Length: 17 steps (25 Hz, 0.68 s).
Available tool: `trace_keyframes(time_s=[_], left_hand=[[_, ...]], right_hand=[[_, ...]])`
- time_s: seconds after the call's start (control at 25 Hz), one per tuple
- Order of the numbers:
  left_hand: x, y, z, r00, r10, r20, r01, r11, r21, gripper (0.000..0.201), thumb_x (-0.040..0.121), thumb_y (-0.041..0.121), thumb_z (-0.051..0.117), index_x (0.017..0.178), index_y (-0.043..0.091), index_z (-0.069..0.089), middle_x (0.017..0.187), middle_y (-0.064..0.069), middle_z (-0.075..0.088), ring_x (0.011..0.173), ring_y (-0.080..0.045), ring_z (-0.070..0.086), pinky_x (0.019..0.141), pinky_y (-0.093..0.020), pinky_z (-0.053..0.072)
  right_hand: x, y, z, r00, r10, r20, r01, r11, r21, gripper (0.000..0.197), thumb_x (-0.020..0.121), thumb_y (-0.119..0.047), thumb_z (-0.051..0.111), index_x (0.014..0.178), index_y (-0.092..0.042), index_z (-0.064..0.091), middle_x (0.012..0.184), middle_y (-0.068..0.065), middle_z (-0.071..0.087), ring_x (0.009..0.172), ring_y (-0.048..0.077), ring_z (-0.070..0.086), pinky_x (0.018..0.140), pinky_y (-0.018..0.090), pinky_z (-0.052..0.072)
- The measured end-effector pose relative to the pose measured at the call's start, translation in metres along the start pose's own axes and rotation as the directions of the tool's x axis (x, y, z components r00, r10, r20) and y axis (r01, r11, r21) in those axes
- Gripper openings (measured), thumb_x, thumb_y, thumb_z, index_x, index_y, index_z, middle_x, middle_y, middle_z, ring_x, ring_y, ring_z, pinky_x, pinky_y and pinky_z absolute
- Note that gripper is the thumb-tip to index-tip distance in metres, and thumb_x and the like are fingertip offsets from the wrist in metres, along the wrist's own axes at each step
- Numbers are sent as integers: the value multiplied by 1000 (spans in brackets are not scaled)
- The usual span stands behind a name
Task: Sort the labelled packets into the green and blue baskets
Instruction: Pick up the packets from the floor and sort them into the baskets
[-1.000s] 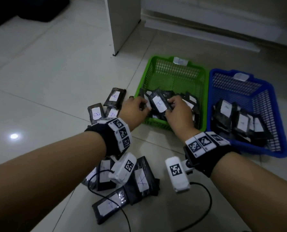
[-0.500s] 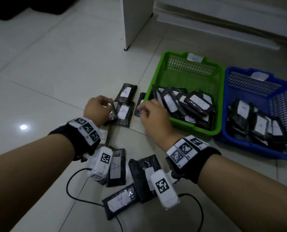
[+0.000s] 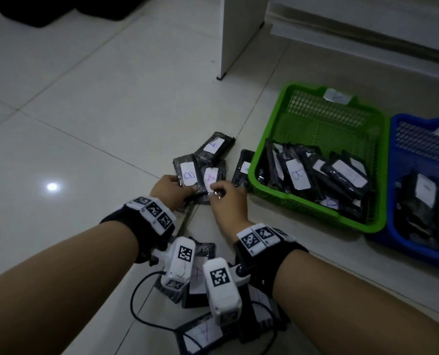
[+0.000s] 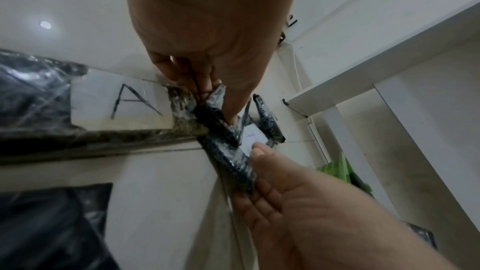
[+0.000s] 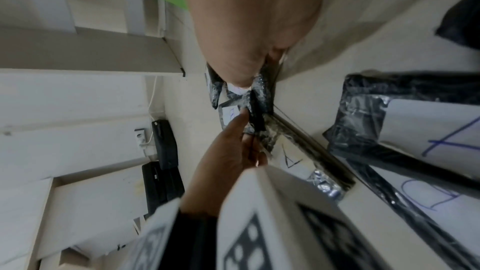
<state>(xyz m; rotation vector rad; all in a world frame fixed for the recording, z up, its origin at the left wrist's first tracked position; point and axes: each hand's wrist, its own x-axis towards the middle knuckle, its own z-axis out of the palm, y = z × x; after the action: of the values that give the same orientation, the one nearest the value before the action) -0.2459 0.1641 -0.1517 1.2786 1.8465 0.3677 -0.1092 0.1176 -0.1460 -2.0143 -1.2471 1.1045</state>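
- kneeling over a white tiled floor [image 3: 90,103], a person works a small cluster of black labelled packets, both wrists strapped with marker-tagged cameras.
- left hand [image 3: 171,192] pinches the near edge of the "b" packet [image 3: 187,172], thumb on top and fingers curled beneath, as the left wrist view shows.
- right hand [image 3: 230,201] just beside it pinches the near end of the "a" packet [image 3: 210,179], thumb pressing by its white label; the two packets overlap on the floor.
- another "a" packet [image 3: 214,146] lies just beyond them, and one more packet [image 3: 244,167] leans against the green basket's outer wall.
- more packets [image 3: 200,334] lie scattered under the forearms, among a black cable [image 3: 136,298].
- green basket [image 3: 323,213] sits to the right, holding a heap of packets, one marked "b".
- blue basket [image 3: 392,155] touches its right side, also holding packets.
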Motion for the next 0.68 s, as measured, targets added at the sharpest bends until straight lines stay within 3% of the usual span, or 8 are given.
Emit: trace_keyframes(time_s=[0.08, 0.16, 0.24, 0.36, 0.52, 0.68], left_hand=[[-4, -1, -4, 999, 6, 35, -5, 999, -45, 29, 77, 33, 74, 101, 18, 70, 90, -5, 71, 75, -18, 65, 60, -23, 49], [-11, -2, -8, 999, -31, 38, 37, 983, -178, 23, 72, 31, 73, 89, 15, 70, 88, -9, 71, 79, -25, 67, 67, -31, 54], [-21, 0, -15, 995, -83, 60, 98, 945, -312, 20, 71, 30, 67, 79, 12, 67, 82, -10, 68, 77, -27, 62, 63, -29, 50], [-44, 6, -28, 983, -124, 135, 176, 850, -497, 13, 90, 16, 54, 78, 11, 58, 77, -7, 57, 71, -22, 56, 66, -29, 49], [-80, 35, -44, 988, -98, 121, 152, 769, -621, 15, 93, 13, 49, 80, 13, 54, 79, -5, 57, 70, -18, 58, 71, -32, 53], [-102, 89, -46, 990, -11, 141, 102, 748, -656, 12, 92, 10, 51, 82, 9, 57, 79, -7, 58, 70, -18, 59, 68, -29, 57]], right_hand=[[1, -2, 0, 999, 4, -33, -3, 998, 57, 17, 87, -12, 60, 96, -26, 65, 118, 10, 46, 99, 26, 58, 92, 27, 47], [-1, -3, -2, 998, -4, -67, 10, 997, 83, 22, 86, -8, 58, 87, -30, 63, 116, 9, 48, 97, 24, 59, 89, 27, 49], [-9, -5, -3, 998, -2, -65, 12, 988, 154, 26, 86, -3, 53, 88, -27, 64, 117, 7, 48, 92, 21, 58, 88, 25, 49], [-28, -7, -9, 999, -5, -50, 16, 975, 223, 29, 87, -4, 48, 91, -28, 64, 115, 11, 59, 82, 22, 59, 75, 29, 51], [-47, -23, -44, 998, -57, 14, 53, 974, 219, 31, 92, -5, 43, 98, -21, 68, 87, 3, 62, 54, 7, 44, 46, 13, 32], [-49, -39, -119, 979, -193, 65, 183, 975, 127, 29, 92, -4, 45, 101, -16, 69, 73, -3, 60, 47, 3, 43, 41, 13, 33]])
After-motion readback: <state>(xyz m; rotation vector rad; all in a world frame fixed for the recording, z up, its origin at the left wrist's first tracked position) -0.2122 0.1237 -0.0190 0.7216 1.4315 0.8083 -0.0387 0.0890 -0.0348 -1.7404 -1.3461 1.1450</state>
